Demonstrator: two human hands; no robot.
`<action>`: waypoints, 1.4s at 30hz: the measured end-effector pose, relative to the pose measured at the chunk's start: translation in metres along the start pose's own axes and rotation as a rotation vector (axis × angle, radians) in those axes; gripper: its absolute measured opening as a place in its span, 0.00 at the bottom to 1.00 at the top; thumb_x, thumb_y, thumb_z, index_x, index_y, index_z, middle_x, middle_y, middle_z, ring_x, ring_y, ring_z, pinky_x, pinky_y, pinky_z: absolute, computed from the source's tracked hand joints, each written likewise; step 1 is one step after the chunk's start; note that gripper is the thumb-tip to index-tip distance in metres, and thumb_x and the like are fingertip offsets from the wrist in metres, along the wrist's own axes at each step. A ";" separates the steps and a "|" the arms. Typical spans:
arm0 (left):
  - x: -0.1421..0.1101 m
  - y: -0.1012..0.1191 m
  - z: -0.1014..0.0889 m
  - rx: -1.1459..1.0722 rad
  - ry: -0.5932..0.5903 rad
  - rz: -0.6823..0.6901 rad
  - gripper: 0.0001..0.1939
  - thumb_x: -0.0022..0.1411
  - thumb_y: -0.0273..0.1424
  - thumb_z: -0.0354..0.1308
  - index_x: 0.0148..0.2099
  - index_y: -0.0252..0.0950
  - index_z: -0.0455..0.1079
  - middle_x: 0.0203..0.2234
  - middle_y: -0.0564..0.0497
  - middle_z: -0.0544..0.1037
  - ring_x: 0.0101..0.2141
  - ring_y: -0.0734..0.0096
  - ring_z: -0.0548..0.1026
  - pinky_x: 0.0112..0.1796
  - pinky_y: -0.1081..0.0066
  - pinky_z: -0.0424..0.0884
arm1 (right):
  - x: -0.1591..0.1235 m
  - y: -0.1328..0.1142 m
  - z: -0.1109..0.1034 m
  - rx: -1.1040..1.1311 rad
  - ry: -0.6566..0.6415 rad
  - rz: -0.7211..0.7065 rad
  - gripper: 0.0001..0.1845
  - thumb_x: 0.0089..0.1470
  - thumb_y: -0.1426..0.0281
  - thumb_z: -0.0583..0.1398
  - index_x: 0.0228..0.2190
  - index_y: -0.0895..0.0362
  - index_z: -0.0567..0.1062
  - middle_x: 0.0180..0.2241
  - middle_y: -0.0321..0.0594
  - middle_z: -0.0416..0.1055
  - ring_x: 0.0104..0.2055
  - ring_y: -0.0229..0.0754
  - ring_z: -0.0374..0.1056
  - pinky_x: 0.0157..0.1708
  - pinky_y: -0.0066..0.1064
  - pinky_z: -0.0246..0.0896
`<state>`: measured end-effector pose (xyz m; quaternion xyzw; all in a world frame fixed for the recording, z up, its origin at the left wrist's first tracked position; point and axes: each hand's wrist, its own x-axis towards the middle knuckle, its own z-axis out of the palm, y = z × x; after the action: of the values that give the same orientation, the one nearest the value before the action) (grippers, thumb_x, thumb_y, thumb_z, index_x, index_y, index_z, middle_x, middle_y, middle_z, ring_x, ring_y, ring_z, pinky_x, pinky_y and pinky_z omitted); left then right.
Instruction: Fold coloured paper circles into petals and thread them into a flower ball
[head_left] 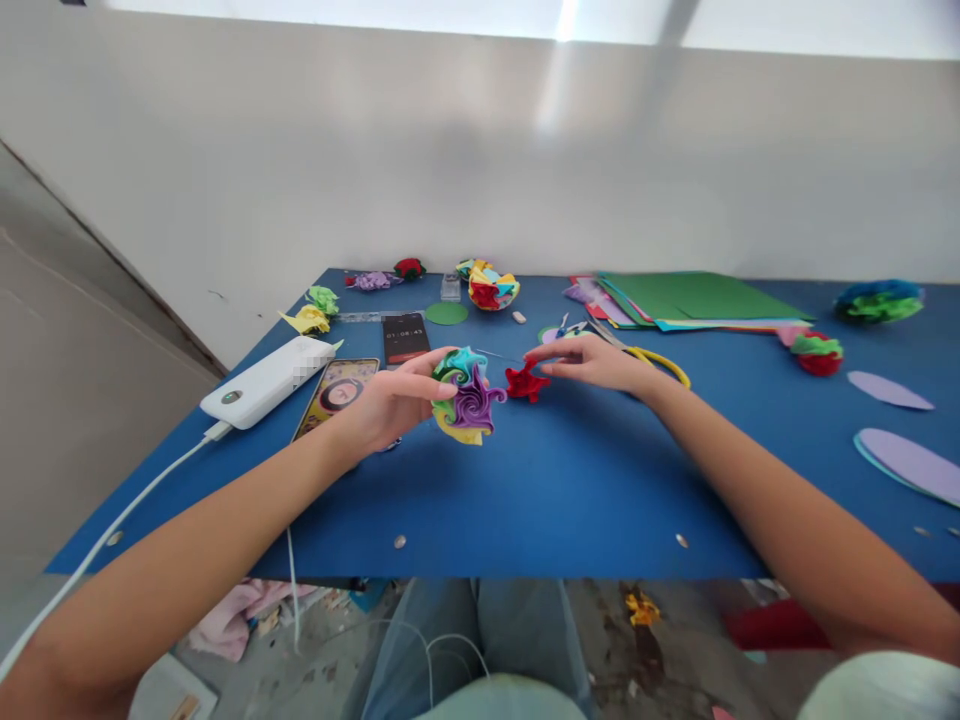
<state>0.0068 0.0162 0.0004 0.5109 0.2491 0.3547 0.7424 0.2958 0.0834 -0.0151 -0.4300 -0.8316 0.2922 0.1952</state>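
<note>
My left hand (394,395) is closed around a kusudama-like ball (472,397) of curled, swirled pieces in purple, teal, green and yellow. Its purple swirl faces up toward me, above the blue table. Just to the right, the thumb and index finger of my right hand (585,362) pinch the edge of a red curled star-shaped piece (527,383). A small gap separates the red piece from the ball. Whether the pieces are paper or felt cannot be made out. Behind my right hand lie scissors with yellow handles (664,362), partly covered by it.
A white power bank (266,382) with a cable and a phone (337,390) lie at left; a dark timer phone (406,338) stands farther back. Coloured sheets (705,297) are stacked at the back. A multicoloured ball (493,290), a red-green bundle (817,352) and lilac ovals (911,460) lie around.
</note>
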 end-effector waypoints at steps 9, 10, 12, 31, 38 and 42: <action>-0.001 -0.001 0.001 0.010 -0.080 -0.032 0.22 0.46 0.26 0.58 0.48 0.34 0.65 0.37 0.47 0.72 0.34 0.66 0.71 0.37 0.66 0.68 | 0.008 -0.005 0.040 -0.113 0.229 -0.200 0.10 0.51 0.69 0.55 0.34 0.57 0.75 0.35 0.40 0.74 0.37 0.41 0.68 0.37 0.32 0.62; -0.001 -0.001 0.001 0.016 -0.103 -0.039 0.22 0.46 0.26 0.58 0.47 0.34 0.65 0.38 0.46 0.73 0.34 0.66 0.71 0.37 0.66 0.68 | 0.008 -0.006 0.044 -0.121 0.270 -0.206 0.10 0.52 0.70 0.54 0.33 0.58 0.75 0.34 0.42 0.74 0.37 0.41 0.67 0.38 0.33 0.61; -0.001 -0.002 0.001 0.025 -0.139 -0.056 0.20 0.47 0.26 0.58 0.45 0.33 0.65 0.39 0.44 0.73 0.36 0.64 0.71 0.37 0.67 0.68 | 0.009 -0.008 0.049 -0.131 0.355 -0.220 0.11 0.53 0.71 0.52 0.32 0.59 0.73 0.32 0.44 0.72 0.36 0.42 0.66 0.40 0.36 0.60; 0.005 -0.026 0.009 0.060 -0.158 -0.125 0.25 0.43 0.20 0.62 0.46 0.36 0.64 0.36 0.50 0.70 0.35 0.72 0.71 0.36 0.72 0.68 | -0.035 -0.080 0.050 0.247 0.208 -0.206 0.10 0.57 0.65 0.53 0.32 0.59 0.70 0.28 0.37 0.69 0.29 0.32 0.63 0.29 0.24 0.59; 0.004 -0.018 0.011 0.055 -0.112 -0.141 0.22 0.45 0.21 0.60 0.45 0.37 0.64 0.37 0.50 0.70 0.36 0.72 0.70 0.36 0.73 0.68 | -0.031 -0.069 0.040 0.756 0.017 0.011 0.12 0.46 0.64 0.63 0.30 0.59 0.70 0.24 0.34 0.69 0.23 0.32 0.64 0.23 0.24 0.61; 0.011 -0.022 0.005 0.180 -0.122 -0.109 0.24 0.40 0.19 0.57 0.44 0.35 0.63 0.35 0.50 0.71 0.34 0.73 0.70 0.33 0.75 0.67 | -0.027 -0.060 0.041 0.788 -0.143 0.081 0.15 0.40 0.68 0.66 0.32 0.60 0.72 0.25 0.36 0.72 0.24 0.34 0.67 0.22 0.24 0.62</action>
<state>0.0232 0.0167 -0.0180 0.5819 0.2617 0.2583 0.7254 0.2516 0.0203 -0.0088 -0.3333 -0.6499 0.6252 0.2749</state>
